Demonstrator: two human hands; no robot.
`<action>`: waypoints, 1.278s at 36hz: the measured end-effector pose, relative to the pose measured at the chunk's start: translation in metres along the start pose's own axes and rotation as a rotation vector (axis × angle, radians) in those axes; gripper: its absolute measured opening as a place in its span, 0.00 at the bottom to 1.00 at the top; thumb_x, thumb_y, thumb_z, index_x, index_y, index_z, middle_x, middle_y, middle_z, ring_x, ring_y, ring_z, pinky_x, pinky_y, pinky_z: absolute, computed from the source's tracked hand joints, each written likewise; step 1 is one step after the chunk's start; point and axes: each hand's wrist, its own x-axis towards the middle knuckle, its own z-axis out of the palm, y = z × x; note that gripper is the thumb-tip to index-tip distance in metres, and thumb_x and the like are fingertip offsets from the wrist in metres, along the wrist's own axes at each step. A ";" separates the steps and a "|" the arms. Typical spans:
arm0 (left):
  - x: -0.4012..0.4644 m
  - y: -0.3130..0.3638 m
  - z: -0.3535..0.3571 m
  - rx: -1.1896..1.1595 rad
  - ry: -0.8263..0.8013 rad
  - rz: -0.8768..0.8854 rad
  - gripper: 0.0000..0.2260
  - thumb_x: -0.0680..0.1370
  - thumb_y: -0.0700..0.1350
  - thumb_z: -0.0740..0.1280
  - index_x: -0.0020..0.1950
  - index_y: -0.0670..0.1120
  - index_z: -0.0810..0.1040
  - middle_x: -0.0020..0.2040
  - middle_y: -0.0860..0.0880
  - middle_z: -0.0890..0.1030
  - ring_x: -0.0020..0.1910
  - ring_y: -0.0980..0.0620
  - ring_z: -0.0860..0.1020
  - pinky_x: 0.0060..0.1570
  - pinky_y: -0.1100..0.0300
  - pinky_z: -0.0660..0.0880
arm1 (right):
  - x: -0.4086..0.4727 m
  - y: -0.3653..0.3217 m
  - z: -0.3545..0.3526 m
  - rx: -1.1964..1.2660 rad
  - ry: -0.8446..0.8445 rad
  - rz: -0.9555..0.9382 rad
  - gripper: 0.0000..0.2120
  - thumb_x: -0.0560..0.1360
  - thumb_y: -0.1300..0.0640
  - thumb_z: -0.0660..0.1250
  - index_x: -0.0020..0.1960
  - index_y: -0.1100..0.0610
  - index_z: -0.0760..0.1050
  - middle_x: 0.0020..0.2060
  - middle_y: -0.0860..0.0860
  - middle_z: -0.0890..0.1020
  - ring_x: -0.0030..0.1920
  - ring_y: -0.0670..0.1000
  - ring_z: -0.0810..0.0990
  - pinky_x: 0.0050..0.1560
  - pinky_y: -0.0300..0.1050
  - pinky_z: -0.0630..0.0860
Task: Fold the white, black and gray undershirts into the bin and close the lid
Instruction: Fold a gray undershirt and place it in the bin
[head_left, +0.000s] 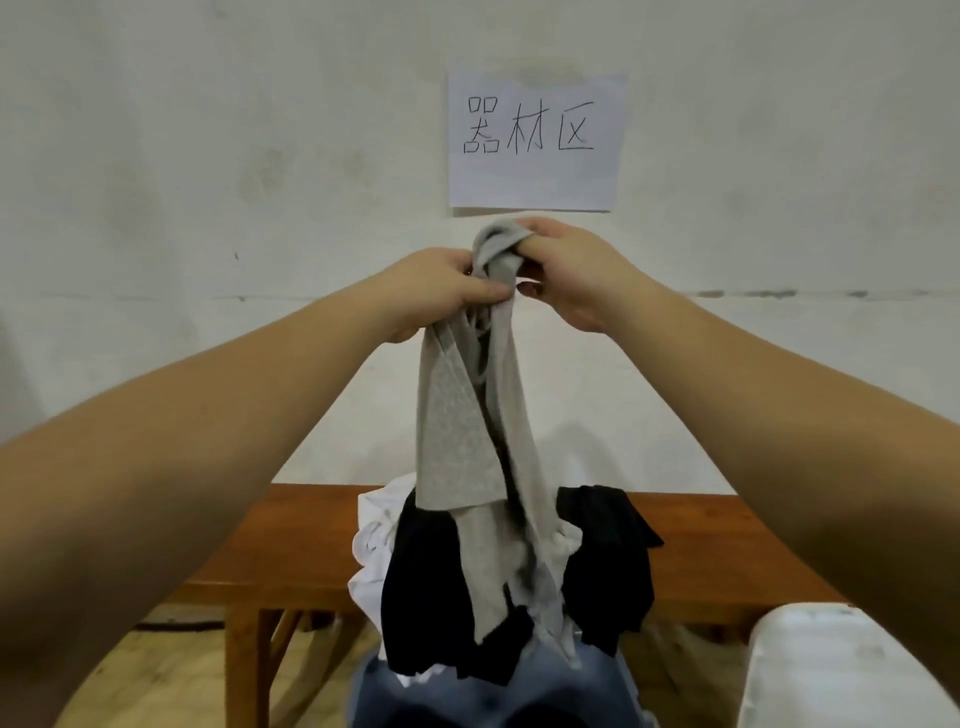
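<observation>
Both my hands hold the gray undershirt (467, 447) up high in front of the wall. My left hand (441, 291) grips its bunched top from the left, and my right hand (566, 270) pinches the same top from the right. The shirt hangs straight down, its hem reaching the pile below. There the black undershirt (431, 587) lies crumpled over the white undershirt (374, 540) at the front edge of the wooden table (727, 545). A white bin (831, 670) shows at the lower right; I cannot make out its lid.
A paper sign (537, 143) with handwritten characters hangs on the white wall behind the table. My lap in blue jeans (493, 701) is at the bottom, under the pile's edge. Yellowish floor (171, 670) shows beneath the table's left legs.
</observation>
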 end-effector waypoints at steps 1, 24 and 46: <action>0.000 -0.002 0.001 -0.014 0.031 -0.004 0.09 0.75 0.44 0.73 0.55 0.45 0.83 0.53 0.45 0.85 0.54 0.46 0.83 0.60 0.51 0.77 | -0.002 0.002 0.003 0.003 -0.013 -0.006 0.08 0.80 0.60 0.61 0.55 0.52 0.77 0.44 0.47 0.83 0.44 0.44 0.81 0.42 0.39 0.70; -0.005 -0.015 -0.009 -0.527 0.267 -0.076 0.03 0.78 0.39 0.69 0.50 0.42 0.79 0.43 0.44 0.84 0.43 0.48 0.84 0.46 0.54 0.80 | -0.169 0.281 0.094 0.769 0.213 0.959 0.33 0.76 0.34 0.62 0.69 0.59 0.69 0.66 0.57 0.74 0.70 0.55 0.70 0.62 0.50 0.70; -0.052 -0.065 -0.025 -0.491 0.126 -0.149 0.06 0.76 0.33 0.64 0.45 0.41 0.79 0.36 0.47 0.83 0.37 0.50 0.83 0.40 0.61 0.80 | -0.113 0.232 0.015 0.735 0.631 0.595 0.06 0.76 0.57 0.62 0.51 0.57 0.76 0.52 0.57 0.82 0.52 0.56 0.81 0.56 0.51 0.76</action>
